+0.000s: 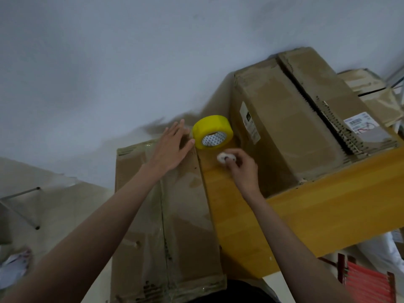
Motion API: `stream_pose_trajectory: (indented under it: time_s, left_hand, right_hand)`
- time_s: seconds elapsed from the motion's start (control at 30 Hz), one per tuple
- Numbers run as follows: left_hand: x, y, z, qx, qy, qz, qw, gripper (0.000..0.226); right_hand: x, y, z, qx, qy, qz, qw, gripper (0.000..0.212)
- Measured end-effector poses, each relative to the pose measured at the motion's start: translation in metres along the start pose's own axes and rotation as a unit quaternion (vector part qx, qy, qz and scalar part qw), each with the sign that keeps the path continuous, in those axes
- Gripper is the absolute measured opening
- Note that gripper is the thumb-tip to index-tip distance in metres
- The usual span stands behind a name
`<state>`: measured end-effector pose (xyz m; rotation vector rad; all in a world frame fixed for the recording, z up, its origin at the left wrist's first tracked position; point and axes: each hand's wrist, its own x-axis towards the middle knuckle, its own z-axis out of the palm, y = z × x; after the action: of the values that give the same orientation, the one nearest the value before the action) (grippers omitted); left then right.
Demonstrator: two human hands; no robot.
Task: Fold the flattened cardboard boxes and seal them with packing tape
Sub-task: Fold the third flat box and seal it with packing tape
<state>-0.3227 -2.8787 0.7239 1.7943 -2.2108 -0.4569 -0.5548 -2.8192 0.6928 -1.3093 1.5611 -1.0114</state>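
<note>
Brown taped box (166, 226) fills lower centre, looks already sealed along its seam with clear tape; likely light, stiff at edges, glossy tape probably slick, so best gripped at corners. Left hand (172, 147) flat and splayed on its far end, gripping nothing. Right hand (242, 169) pinching a small white object (225, 158), identity unclear, over the yellow wooden surface (306, 217). Yellow tape roll (213, 132) just beyond both hands. Big worn box (290, 119) upper right crowds the surface, limits working room.
</note>
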Motion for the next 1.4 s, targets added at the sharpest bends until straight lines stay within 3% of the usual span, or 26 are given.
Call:
stream_pose_trajectory:
  time_s: [0.13,0.27,0.43,0.53,0.63,0.83,1.4]
  left_hand:
    - [0.039,-0.003,-0.026,-0.012,-0.027,0.024,0.999,0.032]
    - [0.069,-0.001,-0.047,-0.017,-0.076,0.038,0.996,0.018]
    - [0.088,0.001,-0.053,-0.058,-0.128,0.026,0.990,0.007]
    - [0.097,0.004,-0.051,-0.162,-0.145,0.006,0.976,0.024]
    - [0.107,0.013,-0.049,-0.229,-0.228,0.000,0.946,0.035]
    - [0.125,0.022,-0.045,-0.193,-0.328,0.010,0.925,0.039]
    - [0.127,0.020,-0.045,-0.261,-0.328,0.018,0.908,0.030]
  right_hand:
    - [0.036,-0.055,0.016,0.102,0.048,0.026,0.993,0.014]
    - [0.045,-0.076,0.037,0.055,0.052,0.019,0.997,0.023]
    - [0.048,-0.072,0.054,0.022,0.060,0.024,0.998,0.016]
    - [0.050,-0.068,0.060,0.027,0.071,0.025,0.997,0.011]
    - [0.052,-0.069,0.065,0.015,0.082,0.014,0.996,0.012]
    - [0.054,-0.068,0.076,-0.030,0.079,-0.002,0.996,0.006]
    - [0.062,-0.080,0.079,-0.107,0.030,0.011,0.994,0.006]
